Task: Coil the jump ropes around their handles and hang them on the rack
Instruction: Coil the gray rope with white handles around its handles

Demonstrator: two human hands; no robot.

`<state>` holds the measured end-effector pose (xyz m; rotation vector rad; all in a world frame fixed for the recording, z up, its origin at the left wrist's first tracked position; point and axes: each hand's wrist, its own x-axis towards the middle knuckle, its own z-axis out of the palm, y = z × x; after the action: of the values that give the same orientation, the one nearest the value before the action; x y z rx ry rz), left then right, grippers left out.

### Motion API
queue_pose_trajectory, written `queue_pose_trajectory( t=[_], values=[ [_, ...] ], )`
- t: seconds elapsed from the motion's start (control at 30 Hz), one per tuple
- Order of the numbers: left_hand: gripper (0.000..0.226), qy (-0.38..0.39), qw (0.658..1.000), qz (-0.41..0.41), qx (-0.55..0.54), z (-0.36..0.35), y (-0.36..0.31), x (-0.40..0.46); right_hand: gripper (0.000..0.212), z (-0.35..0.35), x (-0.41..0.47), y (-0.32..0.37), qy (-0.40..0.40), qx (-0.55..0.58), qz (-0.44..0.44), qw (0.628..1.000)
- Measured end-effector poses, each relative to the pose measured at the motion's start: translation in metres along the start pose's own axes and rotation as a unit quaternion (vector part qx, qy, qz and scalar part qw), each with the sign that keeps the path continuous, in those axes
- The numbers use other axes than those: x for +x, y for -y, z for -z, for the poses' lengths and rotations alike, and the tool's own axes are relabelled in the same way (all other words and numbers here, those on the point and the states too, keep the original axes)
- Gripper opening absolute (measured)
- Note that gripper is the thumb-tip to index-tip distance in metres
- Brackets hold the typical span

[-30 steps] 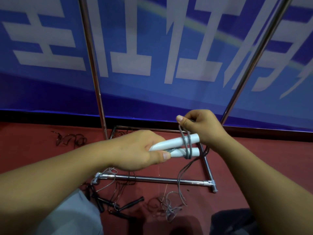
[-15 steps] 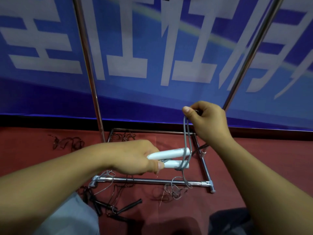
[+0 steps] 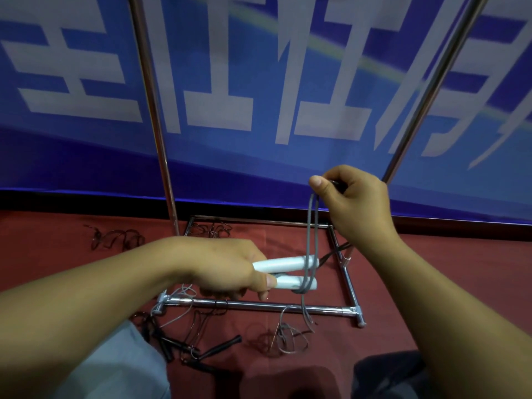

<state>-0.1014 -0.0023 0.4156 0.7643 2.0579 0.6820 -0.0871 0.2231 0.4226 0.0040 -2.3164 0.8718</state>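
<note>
Winding a jump rope onto its paired handles. The left hand [image 3: 227,269] has its grip closed on the two white handles [image 3: 285,272], held side by side and roughly level above the rack's base frame [image 3: 259,306]. The right hand [image 3: 354,203] pinches the grey cord [image 3: 312,226] shut between thumb and fingers, lifted well above the handles. A few turns already circle the handle tips; slack trails to the floor [image 3: 431,283]. Good practice — keep the cord taut, lay each turn beside the previous one, and hold the handles parallel so no loop slips off the ends.
</note>
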Motion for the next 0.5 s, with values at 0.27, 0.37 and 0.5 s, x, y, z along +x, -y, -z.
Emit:
queue_pose_trajectory(
  t=[0.27, 0.37, 0.5],
  values=[
    [0.027, -0.042, 0.988, -0.15, 0.009, 0.001, -0.006, -0.01, 0.027, -0.009, 0.003, -0.009, 0.105, 0.017, -0.053, 0.993],
    [0.027, -0.08, 0.977, -0.191, -0.053, 0.001, -0.007, -0.007, 0.028, -0.013, 0.002, -0.01, 0.132, 0.057, -0.064, 0.988],
    [0.03, -0.111, 0.959, -0.191, -0.18, 0.007, -0.004, -0.007, 0.015, -0.016, 0.0, -0.014, 0.151, 0.073, -0.075, 0.983]
  ],
)
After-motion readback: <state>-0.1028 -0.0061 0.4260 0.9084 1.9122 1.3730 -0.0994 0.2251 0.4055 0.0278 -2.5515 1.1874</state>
